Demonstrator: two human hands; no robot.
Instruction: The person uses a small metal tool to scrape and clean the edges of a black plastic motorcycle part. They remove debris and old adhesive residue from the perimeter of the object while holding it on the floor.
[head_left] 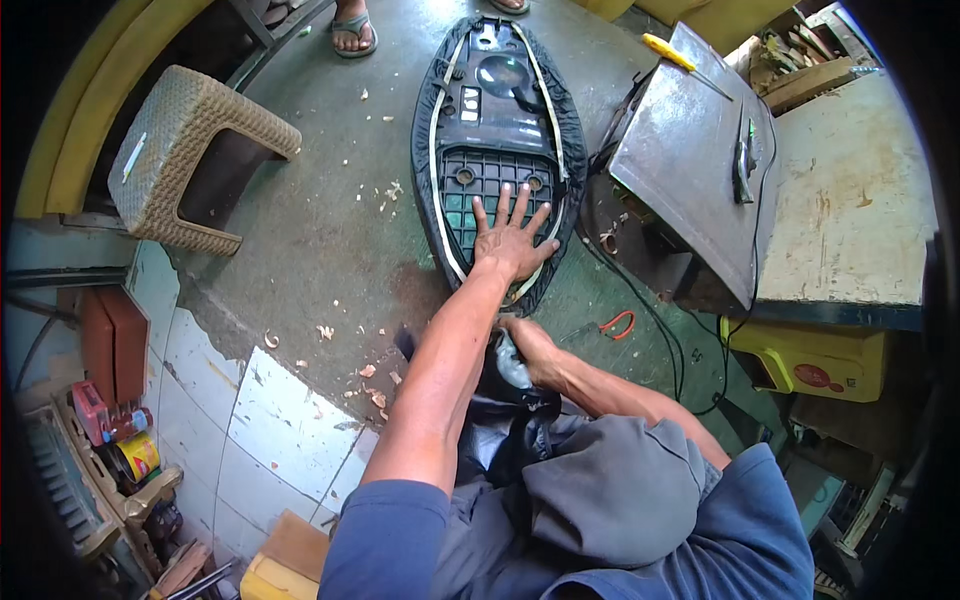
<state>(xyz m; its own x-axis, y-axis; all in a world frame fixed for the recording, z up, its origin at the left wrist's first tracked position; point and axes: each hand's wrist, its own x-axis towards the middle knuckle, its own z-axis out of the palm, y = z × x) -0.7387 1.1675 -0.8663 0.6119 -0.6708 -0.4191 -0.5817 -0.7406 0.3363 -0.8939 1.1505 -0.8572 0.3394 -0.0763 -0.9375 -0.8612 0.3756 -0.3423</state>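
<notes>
A motorcycle seat [500, 125] lies upside down on the floor, its black plastic base facing up. Black cover material wraps round its rim, and pale strips run along both sides. My left hand [513, 245] presses flat on the ribbed grid at the near half, fingers spread. At the seat's near end my right hand [530, 345] is closed, its fingers mostly hidden. Beside it shows a shiny grey-white patch [512, 362] over dark material; what the hand grips cannot be made out. A red-handled tool [618, 324] rests on the floor to the right.
A woven-pattern stool [190, 150] stands left. On the right, a metal box [690, 150] carries a yellow-handled screwdriver [670, 52] and a dark tool [742, 170]. Black cables [650, 310] trail over the floor. Another person's sandalled foot [354, 32] is at the far side.
</notes>
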